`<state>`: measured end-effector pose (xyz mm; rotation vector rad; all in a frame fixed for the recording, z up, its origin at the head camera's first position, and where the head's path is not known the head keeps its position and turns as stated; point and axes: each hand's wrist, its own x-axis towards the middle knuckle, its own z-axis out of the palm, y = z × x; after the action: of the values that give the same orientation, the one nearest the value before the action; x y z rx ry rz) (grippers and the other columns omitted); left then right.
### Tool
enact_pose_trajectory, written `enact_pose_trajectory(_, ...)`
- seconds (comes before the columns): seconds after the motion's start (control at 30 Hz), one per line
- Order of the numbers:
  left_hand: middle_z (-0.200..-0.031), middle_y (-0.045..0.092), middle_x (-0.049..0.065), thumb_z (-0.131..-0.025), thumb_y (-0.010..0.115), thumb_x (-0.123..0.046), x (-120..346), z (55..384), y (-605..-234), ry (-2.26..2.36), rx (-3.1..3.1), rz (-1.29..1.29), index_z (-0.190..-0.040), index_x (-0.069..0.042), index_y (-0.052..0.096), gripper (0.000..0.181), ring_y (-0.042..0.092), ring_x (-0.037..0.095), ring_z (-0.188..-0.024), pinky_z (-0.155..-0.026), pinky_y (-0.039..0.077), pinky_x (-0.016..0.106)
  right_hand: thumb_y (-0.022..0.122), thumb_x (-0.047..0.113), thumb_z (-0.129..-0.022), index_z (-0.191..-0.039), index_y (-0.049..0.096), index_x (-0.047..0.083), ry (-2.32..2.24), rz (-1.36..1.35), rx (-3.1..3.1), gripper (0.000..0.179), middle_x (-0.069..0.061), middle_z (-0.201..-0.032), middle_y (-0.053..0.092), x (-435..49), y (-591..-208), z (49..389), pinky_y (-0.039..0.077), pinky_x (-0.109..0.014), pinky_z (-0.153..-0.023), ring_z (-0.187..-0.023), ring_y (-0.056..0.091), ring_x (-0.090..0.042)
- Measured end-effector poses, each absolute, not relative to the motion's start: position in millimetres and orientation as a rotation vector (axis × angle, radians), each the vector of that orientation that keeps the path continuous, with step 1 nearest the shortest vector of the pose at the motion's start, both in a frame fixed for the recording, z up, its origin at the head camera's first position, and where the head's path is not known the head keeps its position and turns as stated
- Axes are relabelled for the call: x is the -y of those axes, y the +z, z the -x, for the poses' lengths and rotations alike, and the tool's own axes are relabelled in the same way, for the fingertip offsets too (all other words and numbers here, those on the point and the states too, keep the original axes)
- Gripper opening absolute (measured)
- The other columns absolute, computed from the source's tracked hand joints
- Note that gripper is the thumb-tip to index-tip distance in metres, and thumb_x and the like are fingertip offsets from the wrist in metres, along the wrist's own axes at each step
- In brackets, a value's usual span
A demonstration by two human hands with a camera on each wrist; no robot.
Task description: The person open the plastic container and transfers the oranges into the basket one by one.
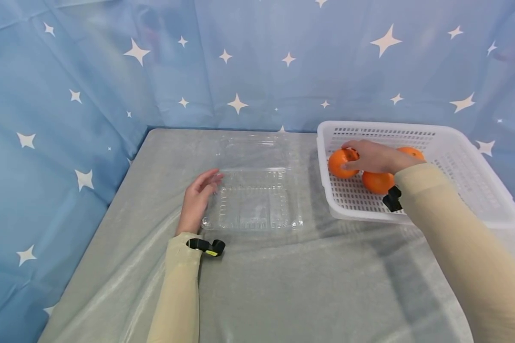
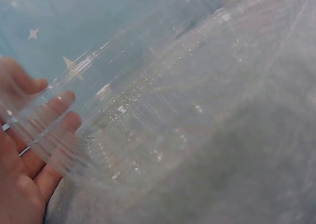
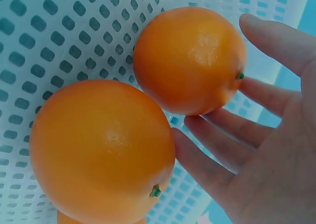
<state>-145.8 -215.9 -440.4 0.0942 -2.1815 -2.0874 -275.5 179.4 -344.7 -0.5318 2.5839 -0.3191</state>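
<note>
In the head view, my left hand [image 1: 197, 197] rests at the left edge of a clear plastic clamshell box [image 1: 254, 207], its lid lying back flat. Through the clear wall in the left wrist view, the loosely bent fingers [image 2: 59, 103] show against the box's side. Over on the right, my right hand [image 1: 375, 157] reaches into a white perforated basket [image 1: 489, 209] and holds the leftmost orange [image 1: 340, 164] between thumb and fingers. Beside it lies a larger-looking orange [image 3: 101, 150], close to the fingertips in the right wrist view. Another orange [image 1: 411, 152] is partly hidden behind the hand.
A grey cloth [image 1: 304, 290] covers the table. Behind and to the left hangs a blue curtain [image 1: 262, 71] with white stars. The basket stands at the back right, a short gap from the box.
</note>
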Motion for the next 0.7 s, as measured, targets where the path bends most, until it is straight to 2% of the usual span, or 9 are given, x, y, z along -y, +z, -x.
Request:
enact_pose_trajectory(0.4, -0.122, 0.055, 0.007, -0.091, 0.047, -0.01, 216, 146, -440, -2.099, 2.18, -0.113, -0.127, -0.013, 0.05, 0.036, 0.05, 0.017, -0.112, -0.093, 0.037, 0.043, 0.059, 0.043, -0.083, -0.135, 0.033, 0.006, -0.326, 0.543, -2.603, 0.069, -0.018, -0.127, 0.041, -179, -340, 269, 0.033, -0.058, -0.087, -0.109, 0.04, -0.034)
enact_pose_trajectory(0.7, -0.122, 0.054, 0.009, -0.091, 0.046, -0.008, 215, 145, -438, -2.111, 2.165, -0.099, -0.128, -0.01, 0.049, 0.037, 0.049, 0.019, -0.112, -0.093, 0.036, 0.044, 0.059, 0.041, -0.083, -0.133, 0.038, 0.006, -0.278, 0.584, -2.622, 0.065, -0.018, -0.125, 0.042, -174, -332, 260, 0.033, -0.057, -0.088, -0.107, 0.04, -0.033)
